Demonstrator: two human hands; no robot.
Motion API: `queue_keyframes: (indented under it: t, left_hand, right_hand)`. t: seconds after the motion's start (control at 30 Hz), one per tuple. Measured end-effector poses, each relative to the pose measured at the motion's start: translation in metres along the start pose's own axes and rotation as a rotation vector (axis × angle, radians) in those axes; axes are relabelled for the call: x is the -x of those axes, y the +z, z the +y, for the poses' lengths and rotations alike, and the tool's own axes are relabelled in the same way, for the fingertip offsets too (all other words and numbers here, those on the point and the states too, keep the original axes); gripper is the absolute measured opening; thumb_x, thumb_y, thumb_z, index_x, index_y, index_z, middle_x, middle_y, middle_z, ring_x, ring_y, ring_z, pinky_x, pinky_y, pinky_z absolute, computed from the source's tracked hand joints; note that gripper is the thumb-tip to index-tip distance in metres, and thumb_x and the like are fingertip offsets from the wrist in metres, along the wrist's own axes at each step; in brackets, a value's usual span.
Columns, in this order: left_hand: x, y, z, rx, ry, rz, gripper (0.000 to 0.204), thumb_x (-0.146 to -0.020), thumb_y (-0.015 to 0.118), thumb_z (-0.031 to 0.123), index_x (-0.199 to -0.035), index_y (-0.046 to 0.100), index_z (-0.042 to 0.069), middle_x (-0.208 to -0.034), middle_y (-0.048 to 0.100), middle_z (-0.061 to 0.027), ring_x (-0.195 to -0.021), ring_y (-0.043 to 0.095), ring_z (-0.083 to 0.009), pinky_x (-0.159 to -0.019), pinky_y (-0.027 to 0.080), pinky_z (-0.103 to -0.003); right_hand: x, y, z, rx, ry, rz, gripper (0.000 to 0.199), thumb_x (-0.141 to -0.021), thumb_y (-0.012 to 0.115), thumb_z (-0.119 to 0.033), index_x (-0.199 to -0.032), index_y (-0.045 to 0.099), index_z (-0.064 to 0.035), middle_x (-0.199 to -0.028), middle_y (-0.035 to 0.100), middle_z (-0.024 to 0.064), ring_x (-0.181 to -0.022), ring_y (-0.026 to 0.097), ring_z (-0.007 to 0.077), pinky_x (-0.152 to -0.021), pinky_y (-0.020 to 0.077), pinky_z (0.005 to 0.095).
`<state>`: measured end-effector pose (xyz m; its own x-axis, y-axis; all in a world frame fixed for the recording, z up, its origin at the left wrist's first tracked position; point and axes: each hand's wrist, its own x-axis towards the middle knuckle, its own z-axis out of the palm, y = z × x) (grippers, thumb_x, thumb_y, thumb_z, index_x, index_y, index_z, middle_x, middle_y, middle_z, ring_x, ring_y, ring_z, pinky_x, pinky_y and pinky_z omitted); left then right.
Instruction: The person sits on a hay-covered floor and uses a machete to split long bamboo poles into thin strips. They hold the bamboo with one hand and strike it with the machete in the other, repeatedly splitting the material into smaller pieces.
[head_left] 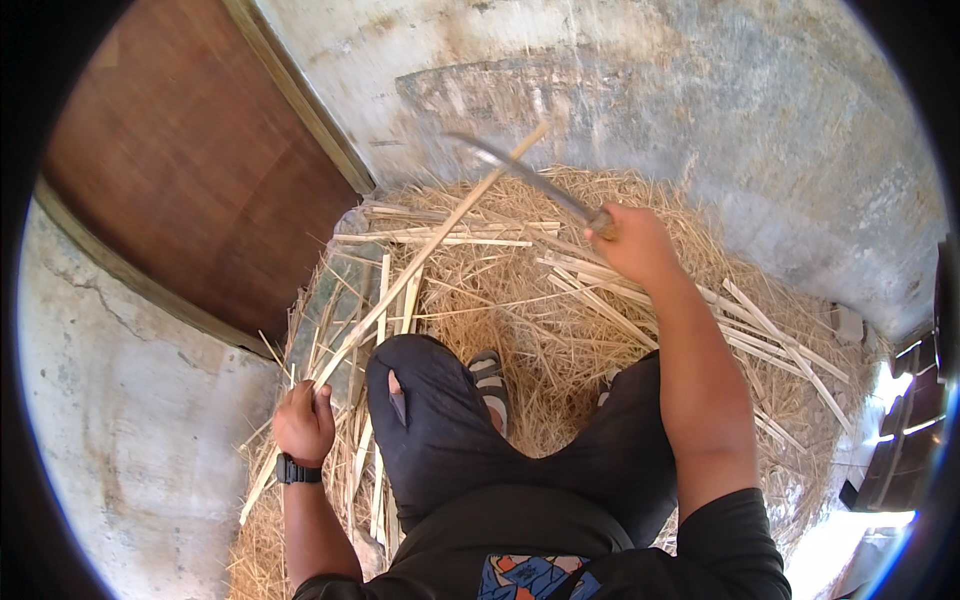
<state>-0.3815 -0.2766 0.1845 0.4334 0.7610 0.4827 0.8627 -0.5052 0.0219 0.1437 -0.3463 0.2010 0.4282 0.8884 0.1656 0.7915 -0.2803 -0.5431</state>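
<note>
My left hand is closed round the lower part of a long pale bamboo strip, which slants up and to the right in front of me. In my right hand is the wooden handle of a curved knife, held out at the far side. Its blade points up and to the left and crosses the strip near the strip's upper end. Whether the blade touches the strip I cannot tell. The fingertips of both hands are partly hidden.
Shavings cover the floor around my feet. Several split strips lie at the right, with more strips across the far side. A brown door stands at the left, beside a worn plaster wall.
</note>
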Motion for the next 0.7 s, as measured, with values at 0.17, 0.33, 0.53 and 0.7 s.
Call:
queue_keyframes:
  t: [0.17, 0.33, 0.53, 0.7]
  left_hand:
    - [-0.009, 0.001, 0.011, 0.042, -0.021, 0.007, 0.023, -0.100, 0.064, 0.027, -0.093, 0.065, 0.006, -0.073, 0.062, -0.0176, -0.068, 0.061, -0.0424, -0.059, 0.047, -0.050]
    - [-0.028, -0.006, 0.035, 0.088, -0.030, -0.012, 0.024, -0.100, 0.064, 0.026, -0.090, 0.063, 0.004, -0.073, 0.061, -0.0188, -0.067, 0.060, -0.0424, -0.058, 0.045, -0.050]
    - [-0.036, -0.004, 0.035, 0.138, 0.005, 0.034, 0.022, -0.100, 0.066, 0.025, -0.092, 0.064, 0.004, -0.071, 0.060, -0.0181, -0.063, 0.060, -0.0415, -0.055, 0.045, -0.048]
    - [-0.034, -0.002, 0.036, 0.113, -0.002, 0.051, 0.023, -0.099, 0.067, 0.026, -0.094, 0.065, 0.004, -0.071, 0.061, -0.0180, -0.062, 0.061, -0.0409, -0.054, 0.046, -0.048]
  right_hand:
    - [0.013, 0.013, -0.042, -0.078, -0.233, -0.325, 0.036, -0.088, 0.077, -0.034, -0.114, 0.072, -0.0087, -0.094, 0.074, 0.0150, -0.087, 0.071, 0.0319, -0.080, 0.0547, 0.0444]
    - [0.008, 0.012, -0.038, -0.210, -0.165, -0.321, 0.045, -0.084, 0.083, -0.038, -0.115, 0.071, -0.0072, -0.098, 0.074, 0.0109, -0.092, 0.070, 0.0262, -0.082, 0.0534, 0.0423]
    - [0.002, 0.004, 0.005, -0.401, -0.022, -0.166, 0.052, -0.081, 0.087, -0.043, -0.115, 0.071, -0.0069, -0.096, 0.071, 0.0092, -0.090, 0.066, 0.0232, -0.080, 0.0513, 0.0395]
    - [-0.006, -0.001, 0.011, -0.436, 0.113, -0.143, 0.062, -0.079, 0.088, -0.047, -0.122, 0.069, -0.0061, -0.101, 0.070, 0.0115, -0.090, 0.066, 0.0225, -0.079, 0.0512, 0.0387]
